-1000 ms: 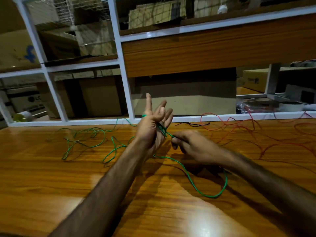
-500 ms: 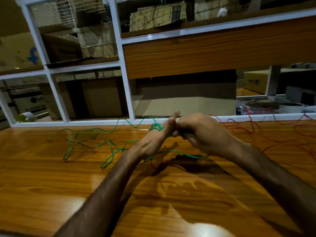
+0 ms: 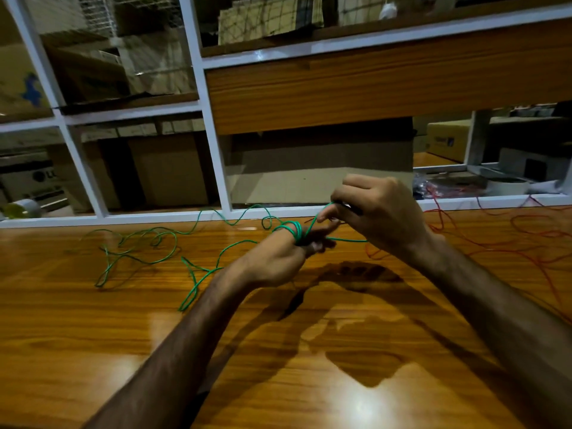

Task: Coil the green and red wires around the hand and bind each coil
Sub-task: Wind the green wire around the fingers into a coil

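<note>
Head view: green wire (image 3: pixel 292 230) loops around the left hand (image 3: pixel 275 261) at its finger bases. Right hand (image 3: pixel 379 213) pinches a strand just above those fingers. Red wire (image 3: pixel 495 243) sprawls right; bare table (image 3: pixel 278 351) lies nearer the person.

left hand (image 3: pixel 272 261): bare, sleeveless forearm; right hand (image 3: pixel 383 215): bare, sleeveless forearm

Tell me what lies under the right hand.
Under the right hand a strand of green wire runs toward the coil on the left hand, above the wooden table. Red wire emerges beside it; whatever the palm covers is hidden.
</note>
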`<state>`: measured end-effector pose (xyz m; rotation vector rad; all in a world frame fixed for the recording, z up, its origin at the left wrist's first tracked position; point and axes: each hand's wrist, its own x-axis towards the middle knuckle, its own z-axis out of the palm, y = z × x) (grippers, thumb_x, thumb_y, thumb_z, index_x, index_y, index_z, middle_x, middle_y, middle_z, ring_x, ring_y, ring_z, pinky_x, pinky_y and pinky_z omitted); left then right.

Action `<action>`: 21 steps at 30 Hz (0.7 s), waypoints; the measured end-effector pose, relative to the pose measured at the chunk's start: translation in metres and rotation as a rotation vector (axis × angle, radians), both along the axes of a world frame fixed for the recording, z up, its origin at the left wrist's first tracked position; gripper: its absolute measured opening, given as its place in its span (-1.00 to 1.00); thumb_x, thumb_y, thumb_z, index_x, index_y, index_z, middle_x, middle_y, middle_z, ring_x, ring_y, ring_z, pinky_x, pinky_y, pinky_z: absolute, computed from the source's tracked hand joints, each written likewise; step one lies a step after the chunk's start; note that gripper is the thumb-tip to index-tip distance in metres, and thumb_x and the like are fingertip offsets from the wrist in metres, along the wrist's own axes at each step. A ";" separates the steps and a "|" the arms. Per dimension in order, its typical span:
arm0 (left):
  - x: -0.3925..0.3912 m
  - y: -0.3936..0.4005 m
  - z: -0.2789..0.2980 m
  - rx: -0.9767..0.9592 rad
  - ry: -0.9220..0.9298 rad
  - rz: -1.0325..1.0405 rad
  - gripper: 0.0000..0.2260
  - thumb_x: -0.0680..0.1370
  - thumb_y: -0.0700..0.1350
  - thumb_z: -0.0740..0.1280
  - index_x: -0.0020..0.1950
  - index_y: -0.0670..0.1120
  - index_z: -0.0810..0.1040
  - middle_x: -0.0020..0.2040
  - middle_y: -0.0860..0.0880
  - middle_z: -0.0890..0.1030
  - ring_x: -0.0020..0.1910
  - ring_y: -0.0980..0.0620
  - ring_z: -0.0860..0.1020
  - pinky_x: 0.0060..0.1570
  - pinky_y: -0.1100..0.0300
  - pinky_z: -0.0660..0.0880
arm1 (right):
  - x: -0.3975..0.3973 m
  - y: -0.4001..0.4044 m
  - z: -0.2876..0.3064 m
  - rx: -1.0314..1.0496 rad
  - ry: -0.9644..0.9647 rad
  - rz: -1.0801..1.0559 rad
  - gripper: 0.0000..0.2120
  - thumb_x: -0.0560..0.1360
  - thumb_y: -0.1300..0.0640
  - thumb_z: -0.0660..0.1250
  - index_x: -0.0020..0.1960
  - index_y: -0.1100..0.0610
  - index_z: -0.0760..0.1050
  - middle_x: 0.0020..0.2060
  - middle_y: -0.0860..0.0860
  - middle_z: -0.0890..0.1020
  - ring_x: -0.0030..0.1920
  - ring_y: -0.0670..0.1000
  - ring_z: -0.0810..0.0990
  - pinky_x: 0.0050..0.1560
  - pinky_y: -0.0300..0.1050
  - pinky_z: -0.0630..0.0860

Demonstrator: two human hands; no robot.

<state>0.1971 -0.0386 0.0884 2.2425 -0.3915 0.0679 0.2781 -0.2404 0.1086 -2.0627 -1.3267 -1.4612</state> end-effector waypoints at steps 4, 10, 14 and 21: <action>-0.003 0.007 0.006 -0.011 0.016 -0.002 -0.66 0.73 -0.12 0.24 0.50 0.03 0.52 0.39 0.01 0.60 0.31 0.11 0.50 0.30 0.28 0.42 | 0.015 -0.007 -0.012 -0.019 0.018 -0.048 -0.61 0.63 -0.20 0.26 -0.14 0.09 0.56 -0.29 0.03 0.53 -0.41 0.11 0.50 -0.50 -0.04 0.36; -0.019 -0.011 0.012 -0.043 0.105 -0.204 -0.43 0.51 -0.59 0.05 0.30 -0.24 0.67 0.44 -0.15 0.58 0.41 0.26 0.51 0.35 0.41 0.39 | 0.016 -0.003 -0.014 -0.015 -0.046 -0.076 -0.48 0.65 -0.29 0.13 -0.18 0.10 0.56 -0.33 0.02 0.53 -0.45 0.07 0.47 -0.52 -0.10 0.28; -0.026 -0.014 0.020 -0.294 0.078 -0.240 -0.55 0.49 -0.58 0.08 0.16 -0.35 0.69 0.30 -0.19 0.67 0.36 0.11 0.60 0.33 0.32 0.48 | 0.021 -0.006 -0.017 0.019 0.005 -0.073 -0.42 0.69 -0.27 -0.02 -0.14 0.10 0.55 -0.29 0.03 0.56 -0.43 0.12 0.52 -0.52 -0.03 0.36; -0.040 -0.042 0.005 -0.488 0.715 -0.713 -0.51 0.54 -0.48 0.07 0.36 -0.26 0.60 0.34 -0.32 0.59 0.30 -0.31 0.62 0.12 -0.07 0.63 | 0.014 0.006 -0.021 -0.009 0.029 0.063 -0.39 0.69 -0.25 -0.13 -0.17 0.12 0.48 -0.33 0.04 0.54 -0.47 0.16 0.47 -0.51 -0.09 0.26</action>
